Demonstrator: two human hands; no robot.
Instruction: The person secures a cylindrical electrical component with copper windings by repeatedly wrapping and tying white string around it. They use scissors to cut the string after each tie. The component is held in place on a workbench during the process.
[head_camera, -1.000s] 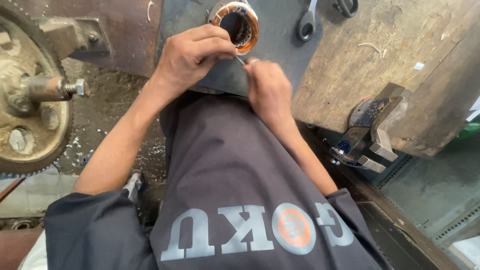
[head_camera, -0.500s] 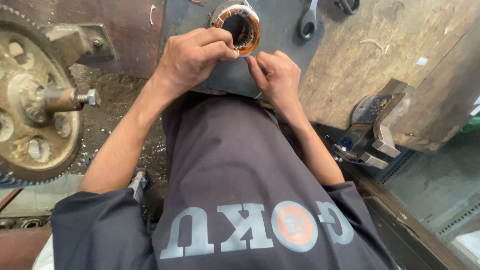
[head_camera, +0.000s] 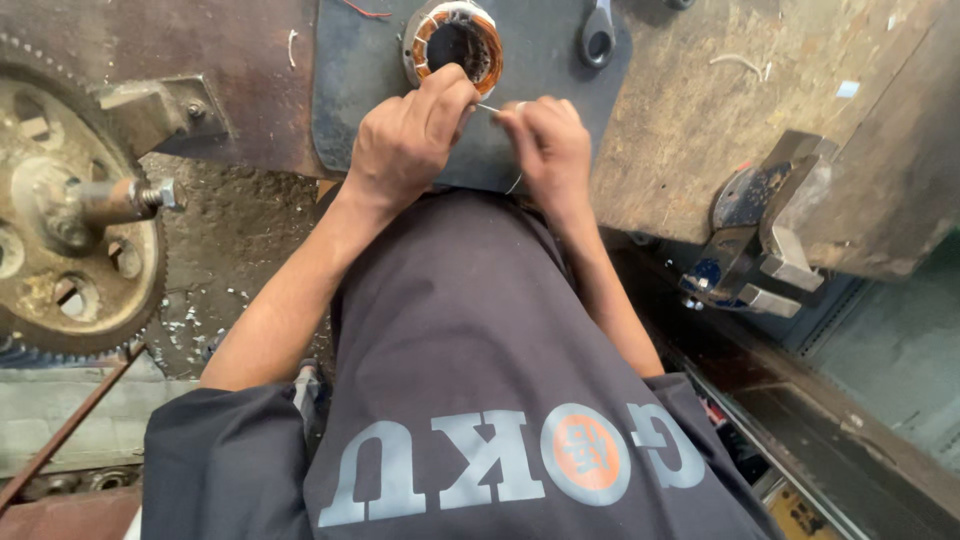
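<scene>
**Two hands on a thin wire beside the stator**

The left hand (head_camera: 405, 150) and right hand (head_camera: 545, 145) each pinch a thin wire (head_camera: 490, 108) stretched left-to-right between them. The copper-wound stator (head_camera: 455, 42) sits at twelve o'clock, touching the left knuckles, on a dark mat (head_camera: 370, 70). A spanner (head_camera: 597, 35) lies at one o'clock; the bench edge runs just under the wrists.

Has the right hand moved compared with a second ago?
Yes. The right hand has shifted left toward the left hand, judged against the copper-wound stator.
</scene>
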